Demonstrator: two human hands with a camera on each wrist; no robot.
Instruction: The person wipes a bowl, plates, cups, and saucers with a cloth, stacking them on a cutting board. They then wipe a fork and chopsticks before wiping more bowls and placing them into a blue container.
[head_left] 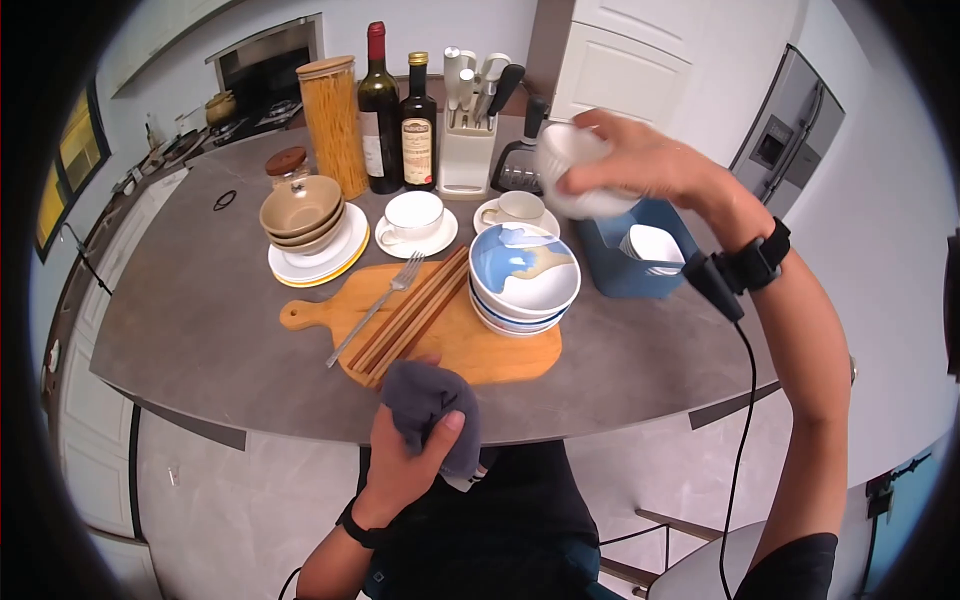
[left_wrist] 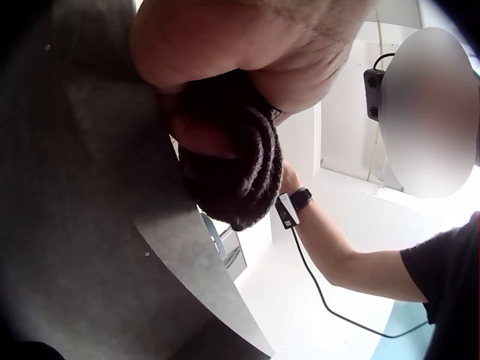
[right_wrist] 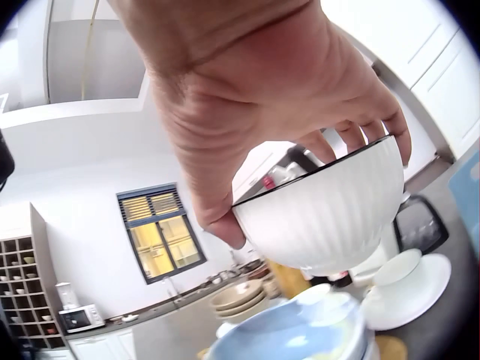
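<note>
My right hand point(head_left: 650, 165) grips a white ribbed bowl point(right_wrist: 326, 214) by its dark-edged rim, thumb on one side and fingers on the other. The bowl is in the air, beyond the stack of blue-and-white bowls point(head_left: 525, 270) and beside a blue bin point(head_left: 635, 275). At the counter's near edge my left hand point(head_left: 400, 470) holds a bunched dark grey cloth point(head_left: 430, 400), its thumb pressed over the folds. The left wrist view shows the cloth point(left_wrist: 240, 180) close up, with part of the fingers hidden in it.
A wooden cutting board point(head_left: 510, 365) carries chopsticks point(head_left: 415, 315), a fork point(head_left: 380, 300) and the bowl stack. Behind are two cups on saucers, brown bowls point(head_left: 300, 210) on plates, a pasta jar point(head_left: 335, 125), two bottles and a knife block point(head_left: 466, 160). White dishes point(head_left: 655, 245) lie in the bin.
</note>
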